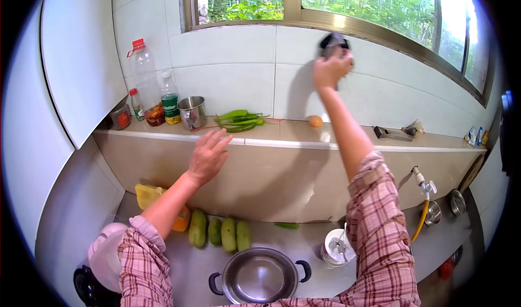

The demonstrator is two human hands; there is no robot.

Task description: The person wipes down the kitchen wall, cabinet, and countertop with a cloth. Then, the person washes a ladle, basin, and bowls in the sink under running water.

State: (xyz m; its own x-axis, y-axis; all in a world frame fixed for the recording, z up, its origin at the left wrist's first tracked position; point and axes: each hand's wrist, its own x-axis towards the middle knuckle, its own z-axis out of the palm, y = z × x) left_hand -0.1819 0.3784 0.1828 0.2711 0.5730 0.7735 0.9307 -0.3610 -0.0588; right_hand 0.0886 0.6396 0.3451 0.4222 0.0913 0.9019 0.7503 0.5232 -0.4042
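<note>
Two dark handles flank the steel pot (260, 279), nearest, on the grey surface (309, 266). To its right stands a white container (328, 256) with a spoon (341, 246) in it; beyond the pot, four green gourds (229, 236) lie side by side, and a single small pepper (286, 225) lies farther right. Above them the left hand (209, 156) is released, fingers spread, near the ledge (287, 136); whether it touches the edge cannot be told. Just past its fingertips, the green peppers (234, 115) lie on the ledge between a metal cup (192, 113) and an egg (315, 121). The right hand (333, 69), raised before the tiled wall (233, 87), grasps a dark object (332, 40), too blurred to identify, just below the window (353, 21).
</note>
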